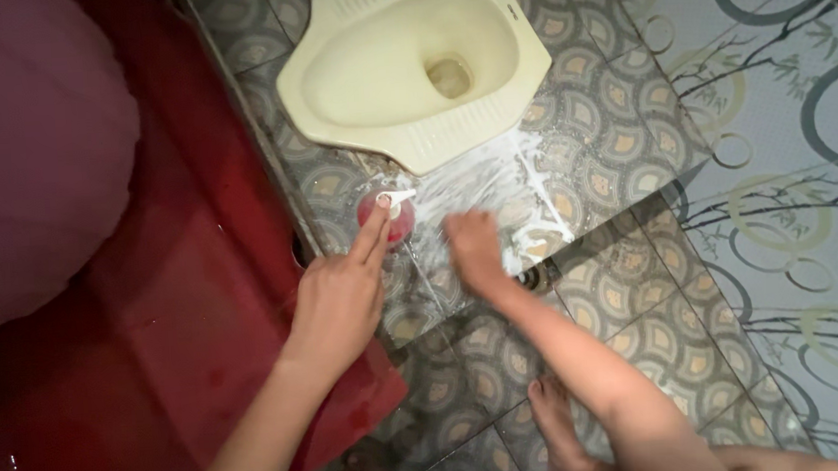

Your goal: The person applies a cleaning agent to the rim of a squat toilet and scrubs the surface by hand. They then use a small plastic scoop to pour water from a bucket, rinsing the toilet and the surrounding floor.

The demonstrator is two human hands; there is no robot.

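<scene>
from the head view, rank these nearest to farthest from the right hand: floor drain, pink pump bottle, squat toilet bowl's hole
Measured from the right hand on the soapy tiles:
1. Floor drain, just to its right, beside the wrist.
2. Pink pump bottle, to its left, under the left hand fingers.
3. Squat toilet bowl's hole, well above it, farther up the frame.
</scene>
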